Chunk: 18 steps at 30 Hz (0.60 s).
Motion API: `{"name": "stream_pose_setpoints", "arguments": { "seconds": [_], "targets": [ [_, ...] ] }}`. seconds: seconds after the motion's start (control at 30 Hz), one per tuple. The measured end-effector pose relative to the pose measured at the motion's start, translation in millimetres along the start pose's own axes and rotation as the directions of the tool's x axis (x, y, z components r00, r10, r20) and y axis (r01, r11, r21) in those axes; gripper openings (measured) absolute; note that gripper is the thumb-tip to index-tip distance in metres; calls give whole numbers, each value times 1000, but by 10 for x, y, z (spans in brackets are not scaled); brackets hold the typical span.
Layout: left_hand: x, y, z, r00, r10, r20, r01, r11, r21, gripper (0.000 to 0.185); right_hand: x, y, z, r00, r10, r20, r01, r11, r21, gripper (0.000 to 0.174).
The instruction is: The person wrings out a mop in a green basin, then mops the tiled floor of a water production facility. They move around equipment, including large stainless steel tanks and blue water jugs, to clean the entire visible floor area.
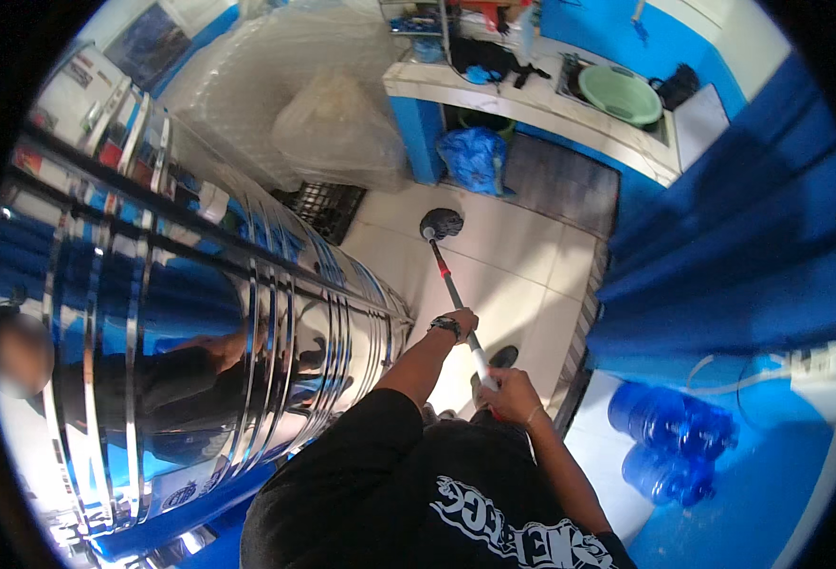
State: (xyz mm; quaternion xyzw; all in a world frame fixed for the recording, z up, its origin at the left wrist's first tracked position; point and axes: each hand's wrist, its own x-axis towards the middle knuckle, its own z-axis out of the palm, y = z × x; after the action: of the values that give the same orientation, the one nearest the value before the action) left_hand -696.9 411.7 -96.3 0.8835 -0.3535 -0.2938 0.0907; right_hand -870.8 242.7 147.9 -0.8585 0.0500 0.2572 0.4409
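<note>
A mop [454, 294] slants away from me over the pale tiled floor [510, 267]. Its dark grey head [443, 223] rests on the tiles ahead of me. My left hand [465, 324], with a dark watch at the wrist, grips the grey part of the handle. Closer to my body, my right hand [514, 395] is closed around the white upper part. A thin bracelet circles the right wrist. One dark shoe [505, 356] shows beside the handle; the rest of my feet is mostly hidden.
A shiny ribbed steel tank [197, 355] stands close on my left. Ahead are plastic-wrapped goods [340, 135], a black crate [329, 212] and a counter [532, 114] with a blue bag [475, 160] beneath. Blue curtain [731, 235] and water jugs [670, 419] are at right.
</note>
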Motion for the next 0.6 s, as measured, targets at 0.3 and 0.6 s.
{"name": "stream_pose_setpoints", "arguments": {
  "seconds": [0.3,0.6],
  "targets": [
    [547,46,-659,970,-230,-82,215,963,-160,31,703,-43,-1428,980,-111,166,155,945,-286,58],
    [916,430,-1064,951,-231,-208,152,930,-335,33,827,-217,-1945,998,-12,55,32,920,-392,49]
  ]
}}
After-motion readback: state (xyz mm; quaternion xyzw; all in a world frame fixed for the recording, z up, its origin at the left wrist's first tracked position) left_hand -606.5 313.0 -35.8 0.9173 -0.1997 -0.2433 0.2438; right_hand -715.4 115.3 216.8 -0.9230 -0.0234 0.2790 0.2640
